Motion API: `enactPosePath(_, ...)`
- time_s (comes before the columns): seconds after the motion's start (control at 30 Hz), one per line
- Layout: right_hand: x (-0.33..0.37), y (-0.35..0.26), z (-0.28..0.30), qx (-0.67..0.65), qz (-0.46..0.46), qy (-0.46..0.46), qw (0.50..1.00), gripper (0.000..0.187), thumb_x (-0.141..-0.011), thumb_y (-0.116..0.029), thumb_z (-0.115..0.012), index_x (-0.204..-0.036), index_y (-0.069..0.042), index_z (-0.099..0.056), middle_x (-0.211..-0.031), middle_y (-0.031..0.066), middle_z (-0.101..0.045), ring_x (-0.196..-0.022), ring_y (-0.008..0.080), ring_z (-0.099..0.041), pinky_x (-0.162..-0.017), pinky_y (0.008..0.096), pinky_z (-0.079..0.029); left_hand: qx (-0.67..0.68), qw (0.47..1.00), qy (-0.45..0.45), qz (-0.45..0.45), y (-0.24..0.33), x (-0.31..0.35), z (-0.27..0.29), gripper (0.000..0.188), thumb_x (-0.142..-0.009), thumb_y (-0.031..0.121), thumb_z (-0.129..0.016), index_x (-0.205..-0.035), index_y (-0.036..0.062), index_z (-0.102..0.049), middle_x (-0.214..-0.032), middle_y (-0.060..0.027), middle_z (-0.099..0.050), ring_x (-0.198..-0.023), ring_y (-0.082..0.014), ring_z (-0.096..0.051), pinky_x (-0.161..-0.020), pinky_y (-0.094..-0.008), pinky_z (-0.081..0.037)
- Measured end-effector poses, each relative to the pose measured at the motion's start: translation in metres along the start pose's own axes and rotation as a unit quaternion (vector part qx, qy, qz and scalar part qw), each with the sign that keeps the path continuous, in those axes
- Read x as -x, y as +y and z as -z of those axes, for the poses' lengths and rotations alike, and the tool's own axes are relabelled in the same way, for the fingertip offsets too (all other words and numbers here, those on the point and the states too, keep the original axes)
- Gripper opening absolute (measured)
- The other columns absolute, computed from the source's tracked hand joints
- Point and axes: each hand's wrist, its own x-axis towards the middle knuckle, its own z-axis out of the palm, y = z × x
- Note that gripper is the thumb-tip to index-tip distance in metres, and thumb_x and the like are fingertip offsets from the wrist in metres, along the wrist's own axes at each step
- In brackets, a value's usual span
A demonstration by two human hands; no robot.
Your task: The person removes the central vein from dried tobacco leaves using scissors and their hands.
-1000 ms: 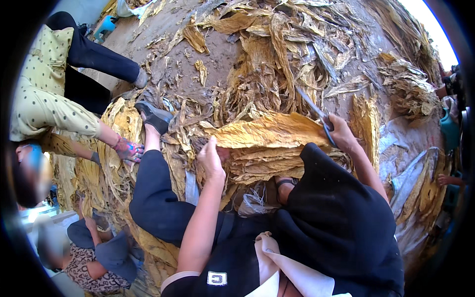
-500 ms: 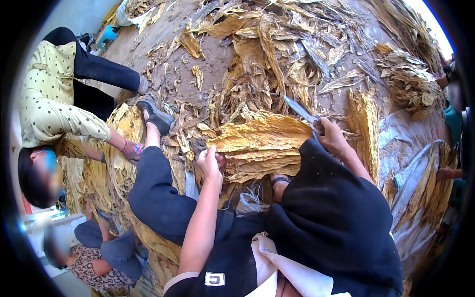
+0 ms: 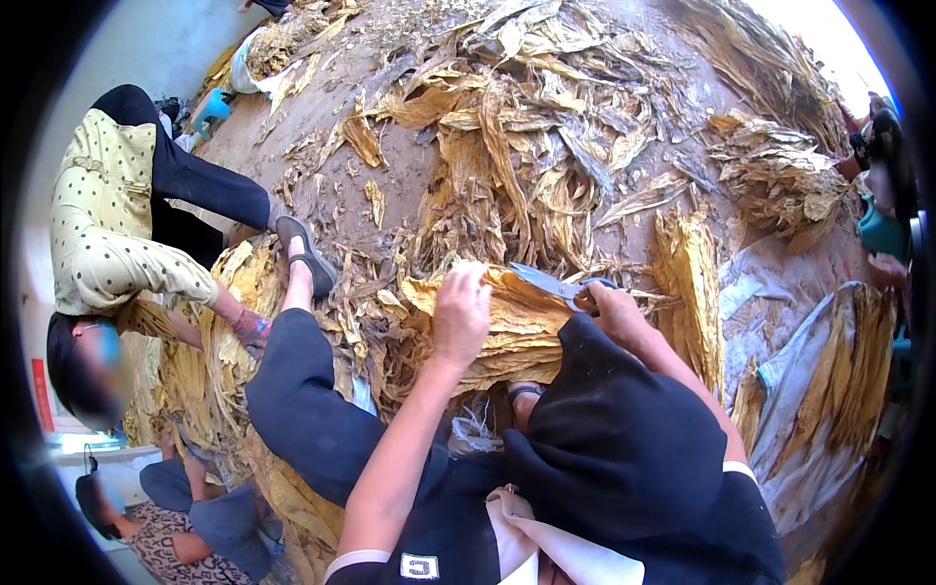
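Observation:
A stack of yellow-brown dried leaves (image 3: 526, 333) lies in front of me, close to my knees. My left hand (image 3: 460, 312) is over its left part, fingers bent and drawn together at the upper edge; what is between the fingertips is hidden. In my right hand (image 3: 616, 314) is a pair of scissors (image 3: 546, 281), its handles round my fingers and its blades pointing left across the top of the leaves. The blade tips are a short way from my left fingertips.
Loose dried leaves (image 3: 507, 185) litter the ground ahead. An upright leaf bundle (image 3: 687, 292) stands right of my right hand, near white plastic sheeting (image 3: 780, 361). Left sits a person in a dotted yellow top (image 3: 107, 195), a gloved hand (image 3: 252, 327) near my leg; another person (image 3: 185, 526) sits behind.
My left hand has moved from the leaves' left end up and right to their upper edge. The scissors have swung lower, their blades now lying more level and nearer my left hand.

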Motion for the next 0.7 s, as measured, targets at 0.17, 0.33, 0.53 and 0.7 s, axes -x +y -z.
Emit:
enactPosePath(0.17, 0.007, -0.004, -0.009, -0.039, -0.048, 0.023, 0.998, 0.031, -0.075, -0.021, -0.068, -0.095, -0.004, -0.053, -0.088, 0.0198, -0.062, -0.088, 0.0353, -0.061, -0.075, 0.0434, -0.048, -0.084, 0.984, -0.153, -0.022, -0.028, 0.005, -0.055, 0.046, -0.092, 0.034, -0.046, -0.128, 0.0054, -0.047, -0.132, -0.0134, -0.046, -0.131, -0.0291, -0.033, -0.11, -0.0457, -0.02)
enactPosePath(0.33, 0.017, 0.012, -0.026, -0.137, -0.123, 0.032, 0.982, 0.036, -0.077, -0.03, -0.067, -0.095, -0.003, -0.053, -0.087, 0.0219, -0.063, -0.086, 0.0376, -0.062, -0.074, 0.0431, -0.047, -0.104, 0.972, -0.21, -0.004, -0.012, 0.017, -0.051, 0.04, -0.089, 0.032, -0.05, -0.121, 0.0076, -0.053, -0.125, -0.0108, -0.05, -0.126, -0.0282, -0.037, -0.108, -0.0499, -0.02)
enactPosePath(0.53, 0.036, 0.012, -0.036, -0.151, -0.168, 0.052, 0.973, 0.031, -0.082, -0.032, -0.062, -0.094, -0.004, -0.055, -0.084, 0.0202, -0.063, -0.081, 0.0368, -0.062, -0.072, 0.0413, -0.047, -0.102, 0.984, -0.146, -0.015, -0.003, 0.05, -0.061, 0.034, -0.087, 0.029, -0.053, -0.113, 0.008, -0.057, -0.119, -0.0092, -0.053, -0.121, -0.0275, -0.041, -0.106, -0.054, -0.022)
enactPosePath(0.7, 0.032, 0.005, -0.025, -0.078, -0.095, 0.106, 0.987, 0.03, -0.079, -0.028, -0.066, -0.093, -0.005, -0.054, -0.081, 0.0179, -0.062, -0.08, 0.0336, -0.061, -0.068, 0.0412, -0.047, -0.111, 0.985, -0.134, -0.022, -0.008, 0.052, -0.065, 0.03, -0.086, 0.028, -0.054, -0.109, 0.0091, -0.057, -0.117, -0.0097, -0.053, -0.121, -0.0288, -0.042, -0.104, -0.0565, -0.023)
